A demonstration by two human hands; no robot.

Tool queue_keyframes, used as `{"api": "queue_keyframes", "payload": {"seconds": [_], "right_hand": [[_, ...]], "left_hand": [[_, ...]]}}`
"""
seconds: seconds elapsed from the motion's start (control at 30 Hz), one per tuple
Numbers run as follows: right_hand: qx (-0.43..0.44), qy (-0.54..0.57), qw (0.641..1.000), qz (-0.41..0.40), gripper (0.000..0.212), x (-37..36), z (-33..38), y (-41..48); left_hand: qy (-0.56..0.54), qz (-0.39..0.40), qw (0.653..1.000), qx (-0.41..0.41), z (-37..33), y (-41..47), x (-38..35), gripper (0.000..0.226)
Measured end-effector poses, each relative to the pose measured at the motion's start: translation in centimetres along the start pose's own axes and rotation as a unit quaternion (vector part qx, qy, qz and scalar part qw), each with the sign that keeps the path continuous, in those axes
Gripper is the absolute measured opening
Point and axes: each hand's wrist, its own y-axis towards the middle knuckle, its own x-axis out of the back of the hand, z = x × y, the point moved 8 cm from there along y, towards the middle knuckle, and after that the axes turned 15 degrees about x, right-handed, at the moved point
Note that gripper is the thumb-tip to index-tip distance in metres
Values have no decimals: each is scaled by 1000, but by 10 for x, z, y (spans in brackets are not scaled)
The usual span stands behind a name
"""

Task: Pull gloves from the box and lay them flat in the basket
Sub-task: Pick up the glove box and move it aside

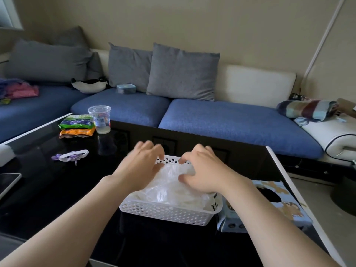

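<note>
Left hand: my left hand [143, 166] is over the far left part of the basket, fingers spread and reaching toward the far rim. It is motion-blurred, so I can't say for sure whether the palm presses on the plastic.
Right hand: my right hand [202, 170] has its fingers curled, with thumb and fingertips bunching a fold of the thin plastic between them.
Gloves: the gloves [169, 187] are a clear, crinkled heap inside the basket, directly under both hands. They look rumpled and piled, not smooth.
Basket: the white perforated basket [167, 212] sits on the dark glossy table [57, 189], near its front right corner.
Box: the blue patterned box [277, 201] lies just beside the basket on its right, its oval opening dark. I can't see whether any gloves remain inside.
Progress: I judge several gloves are out and in the basket. The flattening of the top one is in hand, and the layer is not yet flat.
Further out: a clear plastic cup [100, 119] and snack packets [77, 125] stand at the table's far left edge.
</note>
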Motion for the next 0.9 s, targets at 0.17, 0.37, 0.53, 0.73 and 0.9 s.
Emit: {"api": "queue_keyframes", "payload": {"seconds": [0.17,0.37,0.53,0.73,0.9], "right_hand": [[-53,3,981,185,41,-35,-12,-12],[-31,-4,985,169,8,-58,-13,-6],[-31,66,989,132,33,-43,-9,-16],[-47,106,978,-176,30,32,-36,-50],[-166,39,974,-150,36,27,-93,-86]], "left_hand": [[29,265,963,29,-7,-20,-49,53],[65,323,942,61,-9,-24,-61,66],[90,260,959,63,-23,-20,-48,59],[-38,149,988,24,-66,-17,-13,25],[-108,146,982,-47,-104,-22,-17,25]]}}
